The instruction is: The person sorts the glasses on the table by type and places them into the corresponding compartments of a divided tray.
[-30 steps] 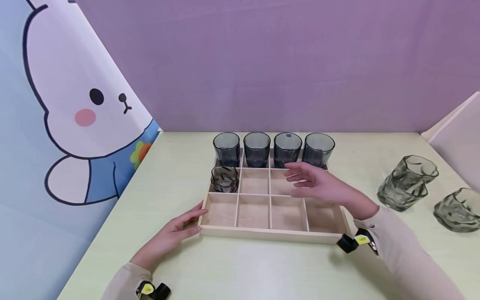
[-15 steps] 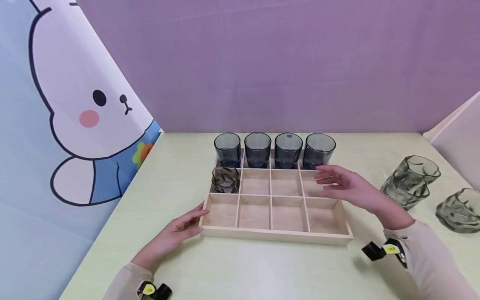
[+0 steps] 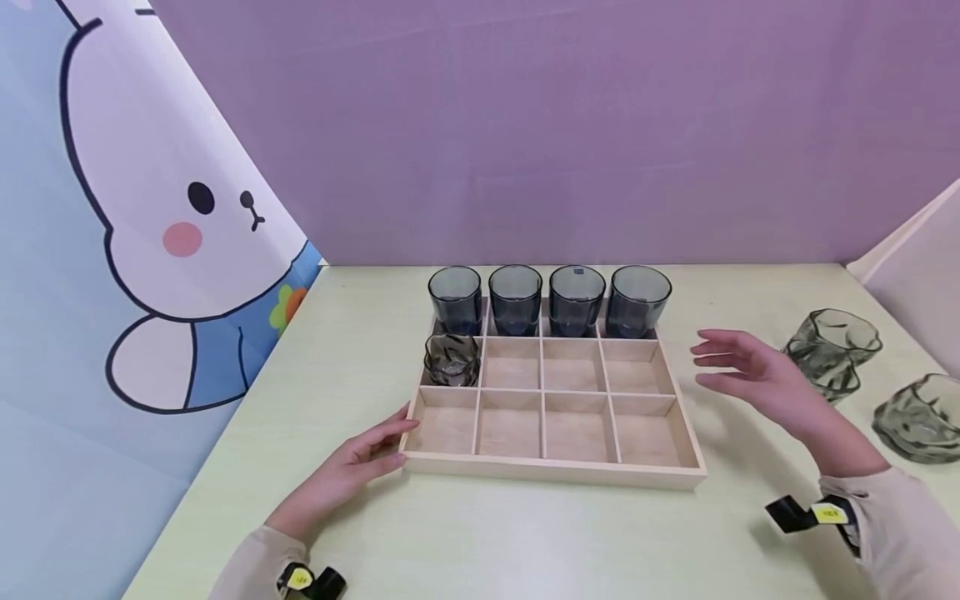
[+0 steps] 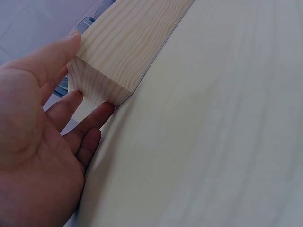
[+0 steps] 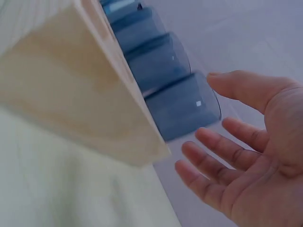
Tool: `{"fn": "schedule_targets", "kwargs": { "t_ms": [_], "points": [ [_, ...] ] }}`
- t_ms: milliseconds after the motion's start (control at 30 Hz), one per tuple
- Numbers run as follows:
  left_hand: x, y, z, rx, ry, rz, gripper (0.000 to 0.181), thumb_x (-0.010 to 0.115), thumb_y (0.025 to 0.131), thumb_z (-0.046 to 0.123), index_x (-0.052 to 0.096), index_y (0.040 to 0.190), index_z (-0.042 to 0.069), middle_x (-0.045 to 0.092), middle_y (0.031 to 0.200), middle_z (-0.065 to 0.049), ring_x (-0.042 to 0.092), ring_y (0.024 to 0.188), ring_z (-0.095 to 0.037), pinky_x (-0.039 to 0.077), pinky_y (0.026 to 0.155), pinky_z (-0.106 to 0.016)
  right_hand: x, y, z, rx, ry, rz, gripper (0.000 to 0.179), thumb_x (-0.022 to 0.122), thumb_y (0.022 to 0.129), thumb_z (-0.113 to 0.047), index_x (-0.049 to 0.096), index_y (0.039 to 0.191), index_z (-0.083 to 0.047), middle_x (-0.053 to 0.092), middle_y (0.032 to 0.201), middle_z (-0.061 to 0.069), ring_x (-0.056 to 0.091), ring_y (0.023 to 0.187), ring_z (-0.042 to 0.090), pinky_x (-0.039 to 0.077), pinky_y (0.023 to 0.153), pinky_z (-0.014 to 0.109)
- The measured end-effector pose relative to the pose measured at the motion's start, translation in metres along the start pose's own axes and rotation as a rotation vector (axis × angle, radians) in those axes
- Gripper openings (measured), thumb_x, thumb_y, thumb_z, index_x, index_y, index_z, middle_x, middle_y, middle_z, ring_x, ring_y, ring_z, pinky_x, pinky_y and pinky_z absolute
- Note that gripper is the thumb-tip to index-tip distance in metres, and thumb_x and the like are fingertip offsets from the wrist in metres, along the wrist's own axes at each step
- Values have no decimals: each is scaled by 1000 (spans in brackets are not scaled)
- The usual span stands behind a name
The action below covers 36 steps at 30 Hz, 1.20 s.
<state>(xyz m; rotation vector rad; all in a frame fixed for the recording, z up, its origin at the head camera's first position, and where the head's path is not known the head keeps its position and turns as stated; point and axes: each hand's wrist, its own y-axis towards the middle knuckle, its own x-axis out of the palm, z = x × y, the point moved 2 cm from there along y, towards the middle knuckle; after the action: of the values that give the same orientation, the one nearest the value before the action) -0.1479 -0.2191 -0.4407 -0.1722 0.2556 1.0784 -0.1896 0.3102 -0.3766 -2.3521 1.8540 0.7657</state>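
A wooden compartment tray (image 3: 555, 472) lies on the table. My left hand (image 3: 352, 461) holds its near left corner, thumb at the front and fingers along the side, as the left wrist view shows. My right hand (image 3: 761, 379) hovers in the air to the right of the tray, fingers spread and holding nothing. Several blue-grey glass tumblers (image 3: 516, 300) stand upright in the back row. In the middle row's left compartment sits a dark, wavy glass (image 3: 452, 362). Right of my right hand are two overlapping wavy glasses (image 3: 843, 333), partly hidden by it.
Another wavy smoky glass (image 3: 921, 419) stands at the right edge of the head view. A purple backdrop (image 3: 555, 142) rises behind the table (image 3: 510, 542); a sheet with a cartoon animal hangs at the left.
My right hand has moved right, from above the tray's middle row to beyond its right side. My left hand stays at the corner, and the glasses have not moved.
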Motion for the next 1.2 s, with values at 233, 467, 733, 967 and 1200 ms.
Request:
{"fn": "schedule_targets", "kwargs": {
  "t_ms": [233,467,733,967,1200],
  "points": [
    [0,0,1,-9,-6,-4,49,62,99,14,50,145,3,17,163,-16,20,146,-42,26,104,-11,-21,-12,6,27,-2,188,56,66,89,11,57,131,-25,66,111,-18,63,98,-6,49,78,9],
    [0,1,0,-26,8,1,49,63,98,16,51,145,7,17,163,-14,20,146,-41,25,105,-12,-38,-23,3,-4,244,537,52,67,82,21,63,123,-11,70,103,-8,65,93,0,47,79,7],
    [-1,1,0,-25,15,-4,49,61,99,16,50,145,6,16,163,-14,18,147,-41,22,113,-30,-49,-30,5,305,-118,763,65,77,85,-4,49,140,-24,52,116,-25,48,109,-4,34,83,3],
    [0,0,-1,-22,-2,-12,49,61,99,14,50,146,6,15,164,-15,18,147,-42,26,110,-22,-54,-35,15,454,-257,704,85,75,89,-22,24,157,-14,37,148,-3,23,142,17,18,114,27],
    [-1,1,-1,-21,10,-4,49,62,99,15,50,145,7,17,163,-15,19,146,-42,25,108,-18,-54,-39,30,548,-222,590,100,72,91,-27,0,159,-10,4,160,25,10,146,42,11,119,52]
  ]
}}
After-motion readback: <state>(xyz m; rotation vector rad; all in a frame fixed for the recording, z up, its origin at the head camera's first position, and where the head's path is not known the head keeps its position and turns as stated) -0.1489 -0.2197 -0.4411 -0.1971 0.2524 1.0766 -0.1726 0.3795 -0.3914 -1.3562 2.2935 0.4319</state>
